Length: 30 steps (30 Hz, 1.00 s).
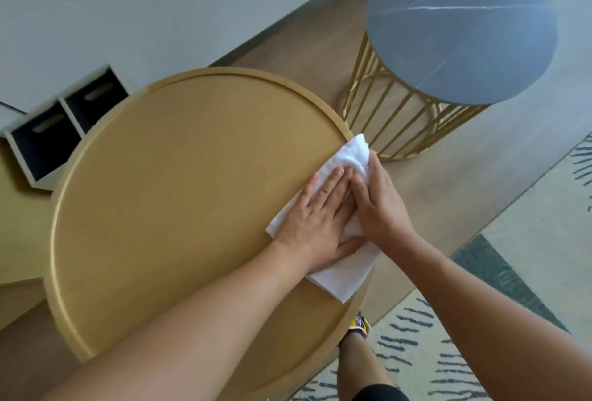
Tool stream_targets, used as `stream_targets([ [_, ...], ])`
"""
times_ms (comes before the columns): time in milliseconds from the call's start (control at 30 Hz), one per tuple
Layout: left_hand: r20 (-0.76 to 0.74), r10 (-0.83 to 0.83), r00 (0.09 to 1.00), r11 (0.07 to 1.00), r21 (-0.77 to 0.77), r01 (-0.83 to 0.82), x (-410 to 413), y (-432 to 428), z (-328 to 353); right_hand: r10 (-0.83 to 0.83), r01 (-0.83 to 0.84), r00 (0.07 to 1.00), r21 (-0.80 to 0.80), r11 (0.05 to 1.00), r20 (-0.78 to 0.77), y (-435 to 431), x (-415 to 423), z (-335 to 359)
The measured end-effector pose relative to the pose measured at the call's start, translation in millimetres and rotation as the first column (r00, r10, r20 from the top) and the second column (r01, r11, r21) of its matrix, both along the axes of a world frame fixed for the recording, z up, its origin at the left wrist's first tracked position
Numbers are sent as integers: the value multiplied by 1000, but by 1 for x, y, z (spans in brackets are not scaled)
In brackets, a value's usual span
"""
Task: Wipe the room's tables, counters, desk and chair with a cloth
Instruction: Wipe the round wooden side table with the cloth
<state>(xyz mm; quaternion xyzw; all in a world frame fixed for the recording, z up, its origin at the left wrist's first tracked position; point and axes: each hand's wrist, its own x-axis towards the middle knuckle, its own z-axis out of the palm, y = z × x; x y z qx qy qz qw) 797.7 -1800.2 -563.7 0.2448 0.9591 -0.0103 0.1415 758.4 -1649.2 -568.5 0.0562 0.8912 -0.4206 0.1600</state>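
Observation:
A white cloth (pixel 347 274) lies on the right side of a round gold table (pixel 179 195) with a raised rim, reaching its right edge. My left hand (pixel 315 218) presses flat on the cloth with straight fingers. My right hand (pixel 379 205) lies beside it, also flat on the cloth, its fingers overlapping the left hand's fingertips. Part of the cloth is hidden under both hands.
A second round table (pixel 461 32) with a dark grey top and gold wire base stands to the upper right. A white box with two dark compartments (pixel 61 128) sits behind the gold table at left. Wooden floor, a patterned rug (pixel 544 240) and my leg lie to the right.

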Motion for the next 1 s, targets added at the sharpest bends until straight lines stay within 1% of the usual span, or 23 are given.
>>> stream_targets([
  [67,-23,55,998,998,-11,-56,-22,-6,-2,101,-97,993,68,993,-52,-8,-31,3],
  [133,-31,126,992,992,-3,-126,-40,-15,-2,240,-212,964,211,954,-114,-20,-59,6],
  [167,-34,163,986,987,-1,-163,-48,-20,-2,319,-272,941,304,913,-116,-28,-72,7],
  [233,-51,239,970,971,-11,-240,-61,-35,-2,464,-369,880,471,801,-100,-48,-98,8],
  [333,-72,371,926,928,-17,-373,-71,-62,-1,648,-470,753,601,647,-109,-89,-128,9],
  [400,-78,466,882,884,-5,-467,-72,-86,-1,735,-542,669,604,584,-111,-124,-141,8],
  [467,-75,546,834,836,-8,-548,-67,-113,0,794,-623,600,567,539,-96,-163,-147,7],
  [567,-94,634,768,769,-32,-639,-54,-156,2,876,-710,472,545,445,-99,-220,-150,10],
  [700,-124,745,656,658,-32,-753,-27,-194,3,958,-723,261,635,273,-115,-285,-141,19],
  [767,-138,791,596,598,-31,-801,-14,-202,2,975,-738,185,638,222,-126,-306,-131,18],
  [867,-148,818,556,558,-31,-829,-8,-205,-1,980,-797,157,571,197,-118,-315,-126,10],
  [933,-152,814,561,563,-30,-826,-11,-206,-4,985,-808,138,563,173,-104,-313,-135,7],
  [1000,-134,798,587,590,-25,-807,-20,-205,-5,987,-805,132,571,159,-89,-305,-148,5],
])
